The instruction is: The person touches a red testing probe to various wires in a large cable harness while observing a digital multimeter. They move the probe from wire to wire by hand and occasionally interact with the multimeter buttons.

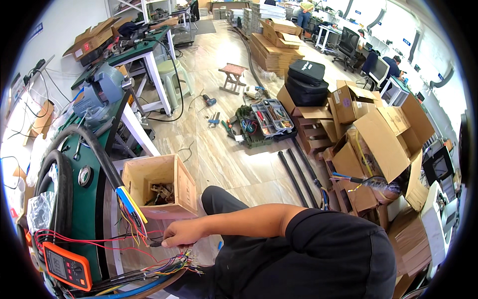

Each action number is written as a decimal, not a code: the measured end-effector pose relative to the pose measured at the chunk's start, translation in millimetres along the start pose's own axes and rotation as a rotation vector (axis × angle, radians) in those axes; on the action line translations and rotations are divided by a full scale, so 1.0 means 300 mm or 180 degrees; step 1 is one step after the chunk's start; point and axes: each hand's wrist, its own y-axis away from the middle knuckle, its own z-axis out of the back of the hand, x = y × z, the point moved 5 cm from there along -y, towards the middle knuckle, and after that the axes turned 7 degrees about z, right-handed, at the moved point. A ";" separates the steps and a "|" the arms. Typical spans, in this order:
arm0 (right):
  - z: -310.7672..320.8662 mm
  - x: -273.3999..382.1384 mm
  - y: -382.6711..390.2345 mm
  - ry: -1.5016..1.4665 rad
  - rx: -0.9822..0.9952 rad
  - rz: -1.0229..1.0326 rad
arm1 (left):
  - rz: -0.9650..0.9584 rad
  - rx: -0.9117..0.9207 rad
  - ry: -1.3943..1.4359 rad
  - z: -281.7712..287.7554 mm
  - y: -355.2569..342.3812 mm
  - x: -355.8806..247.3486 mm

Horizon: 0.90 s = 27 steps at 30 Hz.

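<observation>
My right hand (181,233) reaches leftward from its black sleeve, closed in a pinch on a black test lead tip (156,243). Thin red leads (99,241) run between this spot and an orange-cased multimeter (66,265) at the lower left. Just above the hand, stripped wires (133,209) fan out of a thick black cable (104,159), with blue and yellow cores among them. Below it lies a bundle of many thin coloured wires (181,262) with bare ends. Which wire the tip touches is too small to make out. My left hand is not in view.
A green-topped bench (89,214) carries a black tape roll (85,176) and a blue-grey vise (103,92). On the floor stand a wooden box (185,187), an open toolbox (271,117) and a small stool (232,77). Cardboard boxes (383,142) crowd the right; people work farther back.
</observation>
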 end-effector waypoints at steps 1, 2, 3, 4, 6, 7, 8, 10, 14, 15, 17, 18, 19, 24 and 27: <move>0.000 -0.001 0.001 -0.0010 -0.0003 -0.0012 | 0.0011 0.0003 -0.0023 0.000 0.002 -0.003; 0.001 -0.002 0.002 -0.0007 0.0001 -0.0017 | 0.0019 0.0008 -0.0044 -0.001 0.004 -0.006; 0.002 -0.005 0.003 -0.0004 0.0003 -0.0023 | -0.0013 -0.0020 -0.0037 -0.005 0.004 -0.009; 0.000 -0.005 0.000 0.0002 0.0023 -0.0021 | -0.0033 -0.0061 -0.0041 -0.005 0.004 -0.002; -0.002 0.005 0.000 0.0033 0.0045 -0.0020 | -0.0081 -0.0123 -0.0070 -0.014 0.003 0.016; -0.002 0.007 0.002 0.0044 0.0043 -0.0023 | -0.0118 -0.0140 -0.0090 -0.022 0.002 0.022; -0.001 0.004 0.001 0.0062 0.0047 -0.0010 | -0.0154 -0.0157 -0.0110 -0.028 0.001 0.026; 0.002 0.000 -0.005 0.0096 0.0060 0.0018 | -0.0141 -0.0079 -0.0170 -0.035 -0.003 0.031; -0.003 0.016 -0.002 0.0148 0.0053 0.0012 | -0.0053 0.0044 -0.0178 -0.022 -0.006 0.018; -0.002 0.010 -0.007 0.0148 0.0058 0.0019 | -0.0009 0.0082 -0.0146 -0.022 -0.008 0.015; -0.007 0.009 -0.011 0.0149 0.0064 0.0029 | 0.0090 0.0149 -0.0089 -0.018 -0.008 0.014; -0.009 0.012 -0.008 0.0144 0.0055 0.0028 | 0.0087 0.0132 -0.0039 -0.013 -0.007 0.011; -0.008 0.015 -0.005 0.0147 0.0044 0.0026 | 0.0090 0.0116 0.0018 -0.009 -0.004 0.005; -0.002 -0.003 0.006 0.0068 0.0030 0.0011 | -0.0007 0.0091 0.0052 -0.003 0.009 -0.007; 0.014 -0.011 0.020 0.0084 -0.0023 -0.0044 | -0.0165 0.0051 0.0032 -0.009 0.019 -0.015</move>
